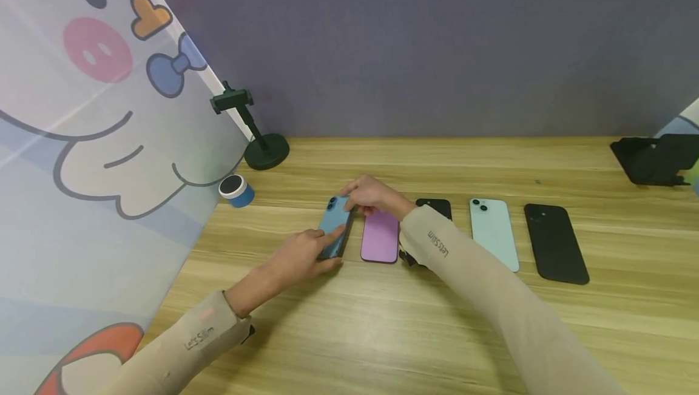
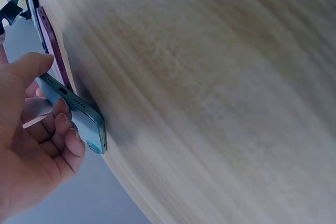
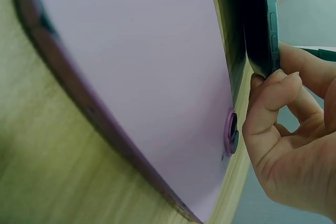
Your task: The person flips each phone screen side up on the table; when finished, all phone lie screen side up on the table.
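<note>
A blue phone (image 1: 334,219) with two camera lenses is tilted, its right long edge raised off the wooden table. My left hand (image 1: 297,255) grips its near end; the left wrist view shows the thumb and fingers around the phone's port end (image 2: 64,91). At the far end, my right hand (image 1: 371,195) pinches the upper corner, and the right wrist view shows the thumb and fingers (image 3: 273,95) on its edge beside the side buttons. Just right of it lies a pink phone (image 1: 380,240), back up, partly under my right hand.
Further right lie a black phone (image 1: 435,205) partly hidden by my sleeve, a mint phone (image 1: 494,234) and another black phone (image 1: 557,243). A dark phone stand (image 1: 264,149) and a blue jar (image 1: 239,193) stand left. A black folded stand (image 1: 655,158) is at far right.
</note>
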A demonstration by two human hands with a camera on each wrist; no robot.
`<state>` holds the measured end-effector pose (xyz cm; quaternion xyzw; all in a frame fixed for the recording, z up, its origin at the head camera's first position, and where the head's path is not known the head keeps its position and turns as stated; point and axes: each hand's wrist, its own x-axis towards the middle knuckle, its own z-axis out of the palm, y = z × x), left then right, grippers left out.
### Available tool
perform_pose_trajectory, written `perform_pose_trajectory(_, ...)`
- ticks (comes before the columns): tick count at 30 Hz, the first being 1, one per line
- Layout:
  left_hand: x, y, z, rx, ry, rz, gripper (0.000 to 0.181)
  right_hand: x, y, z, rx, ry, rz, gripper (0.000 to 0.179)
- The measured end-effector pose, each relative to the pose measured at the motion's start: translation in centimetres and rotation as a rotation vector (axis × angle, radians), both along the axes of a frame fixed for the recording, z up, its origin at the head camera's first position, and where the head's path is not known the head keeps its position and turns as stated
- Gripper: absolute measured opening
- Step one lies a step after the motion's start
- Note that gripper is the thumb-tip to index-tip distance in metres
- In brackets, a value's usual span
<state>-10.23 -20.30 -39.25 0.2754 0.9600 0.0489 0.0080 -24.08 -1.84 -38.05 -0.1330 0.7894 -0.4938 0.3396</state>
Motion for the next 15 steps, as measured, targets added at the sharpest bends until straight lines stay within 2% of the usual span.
perform_pose_trajectory(6,0.0,-0.4,0.0,0.060,-0.015,-0.008,0.063,0.1,0.2,-0.2,-0.029,-0.007,-0.002,0.045)
perform_pose_trajectory(12,-0.2,-1.0,0.4,0.185,-0.097,-0.009,0.062,0.2,0.8,-0.2,-0.084,-0.013,0.026,0.049)
perform_pose_trajectory(15,-0.4,-1.2,0.6,0.214,-0.120,-0.012,0.062,0.0,1.0,-0.4,-0.104,-0.022,0.039,0.051)
